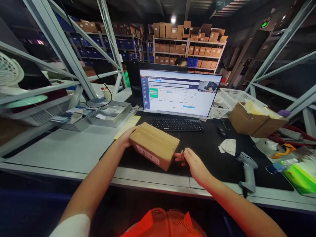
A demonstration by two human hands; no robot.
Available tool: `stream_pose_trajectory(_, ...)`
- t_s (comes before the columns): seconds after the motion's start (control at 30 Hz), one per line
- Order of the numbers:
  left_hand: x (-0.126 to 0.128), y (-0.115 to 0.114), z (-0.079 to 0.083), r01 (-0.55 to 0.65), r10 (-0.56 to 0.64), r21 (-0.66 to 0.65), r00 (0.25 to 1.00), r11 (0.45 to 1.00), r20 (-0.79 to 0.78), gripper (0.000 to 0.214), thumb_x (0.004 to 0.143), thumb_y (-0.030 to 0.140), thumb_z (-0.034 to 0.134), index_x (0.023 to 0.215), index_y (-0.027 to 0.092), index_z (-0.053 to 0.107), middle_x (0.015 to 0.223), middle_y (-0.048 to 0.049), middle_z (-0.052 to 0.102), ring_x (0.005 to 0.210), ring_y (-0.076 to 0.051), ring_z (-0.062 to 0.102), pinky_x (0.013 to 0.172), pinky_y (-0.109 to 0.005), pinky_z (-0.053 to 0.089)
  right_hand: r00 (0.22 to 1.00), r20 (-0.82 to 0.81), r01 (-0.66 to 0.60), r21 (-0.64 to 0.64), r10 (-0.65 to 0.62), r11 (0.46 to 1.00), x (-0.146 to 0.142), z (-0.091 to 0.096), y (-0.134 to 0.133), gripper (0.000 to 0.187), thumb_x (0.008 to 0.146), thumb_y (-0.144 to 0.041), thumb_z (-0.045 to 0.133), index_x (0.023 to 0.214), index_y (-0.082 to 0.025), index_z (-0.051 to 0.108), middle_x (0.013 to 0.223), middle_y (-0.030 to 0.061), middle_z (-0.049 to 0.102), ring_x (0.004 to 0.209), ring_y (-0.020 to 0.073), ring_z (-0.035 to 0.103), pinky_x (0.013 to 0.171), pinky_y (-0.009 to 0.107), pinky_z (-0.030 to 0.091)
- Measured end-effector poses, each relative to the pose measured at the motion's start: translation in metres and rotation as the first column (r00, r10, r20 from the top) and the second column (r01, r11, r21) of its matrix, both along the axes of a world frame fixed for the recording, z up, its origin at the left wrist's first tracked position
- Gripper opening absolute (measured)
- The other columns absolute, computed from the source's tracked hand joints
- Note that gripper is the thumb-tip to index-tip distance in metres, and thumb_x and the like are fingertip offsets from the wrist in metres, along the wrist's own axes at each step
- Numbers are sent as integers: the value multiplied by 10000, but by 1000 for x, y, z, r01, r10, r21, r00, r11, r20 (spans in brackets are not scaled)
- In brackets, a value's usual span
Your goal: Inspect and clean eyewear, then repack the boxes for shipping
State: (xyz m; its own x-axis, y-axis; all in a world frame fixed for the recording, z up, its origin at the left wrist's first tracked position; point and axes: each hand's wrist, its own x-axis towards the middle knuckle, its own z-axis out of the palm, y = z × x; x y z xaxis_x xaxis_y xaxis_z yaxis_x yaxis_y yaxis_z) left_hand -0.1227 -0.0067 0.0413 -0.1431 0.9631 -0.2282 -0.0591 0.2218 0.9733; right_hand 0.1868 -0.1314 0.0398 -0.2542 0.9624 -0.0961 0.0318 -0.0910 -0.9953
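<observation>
A small taped cardboard box (154, 144) with a barcode label on its near side rests on the black desk mat (209, 154) in front of the keyboard (176, 124). My left hand (125, 137) grips the box's left end. My right hand (191, 162) is at the box's right end, fingers curled against its lower corner. The box lies tilted, its long side running from far left to near right.
A monitor (177, 93) stands behind the keyboard. A handheld scanner (247, 171) lies on the mat to the right, past crumpled paper (228, 146). An open cardboard box (256, 120) sits at the right, metal trays (111, 113) at the left. Shelves of cartons fill the background.
</observation>
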Motion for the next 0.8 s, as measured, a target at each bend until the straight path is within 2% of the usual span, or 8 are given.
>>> stream_pose_trajectory(0.1,1,21,-1,43,-39,39,993,998,-110,313,687,406,758,806,118,733,863,-148,768,852,-335,730,812,-447,586,968,194,-172,60,158,983,17,-5,-16,471,987,-631,377,912,-206,564,956,75,697,824,198,653,670,312,461)
stream_pose_trajectory(0.17,-3,20,1,2,23,123,981,992,-195,330,709,423,729,858,128,745,997,-155,764,1025,-355,693,987,-497,511,907,395,-222,145,150,964,31,-10,-20,415,1023,-534,371,958,-201,609,929,63,685,812,194,636,719,327,473)
stream_pose_trajectory(0.3,7,-30,1,-71,242,431,903,900,-356,324,848,410,603,1061,202,729,1261,-85,691,1351,-281,494,1225,-462,242,788,612,-295,274,70,915,53,-19,-16,320,1029,-407,427,1159,-226,656,1095,77,681,1022,225,635,883,356,489)
stream_pose_trajectory(0.37,29,-69,-6,295,206,601,754,743,-624,287,864,348,613,1098,222,722,1281,-90,675,1337,-288,505,1200,-503,278,759,645,-342,282,87,896,56,-21,-10,321,1031,-393,433,1196,-234,658,1086,78,677,1015,224,641,881,355,501)
stream_pose_trajectory(0.4,42,-87,-11,509,136,550,640,662,-757,277,864,333,634,1115,247,716,1291,-81,672,1359,-297,485,1198,-533,261,748,657,-365,288,94,885,56,-21,-7,324,1032,-391,435,1206,-235,659,1069,78,673,995,221,644,870,353,507)
stream_pose_trajectory(0.47,69,-115,-22,639,158,475,489,605,-858,369,873,336,651,1229,238,654,1354,-114,630,1376,-319,468,1204,-594,191,724,683,-404,311,93,860,54,-19,1,333,1034,-386,435,1227,-227,655,1037,78,663,949,213,648,843,350,518)
stream_pose_trajectory(0.6,105,-129,-41,540,328,531,430,654,-841,561,846,477,704,1306,183,569,1368,-180,598,1344,-349,494,1207,-619,131,667,743,-469,371,47,801,57,-16,20,358,1037,-385,434,1267,-206,642,1014,79,649,900,209,653,812,356,533)
stream_pose_trajectory(0.8,117,-116,-49,417,452,657,492,628,-744,383,799,359,731,1137,226,611,1170,-113,690,1189,-313,605,1201,-590,129,627,778,-534,397,35,746,69,-14,33,359,1041,-389,429,1283,-230,641,1011,78,659,880,196,673,779,332,561)
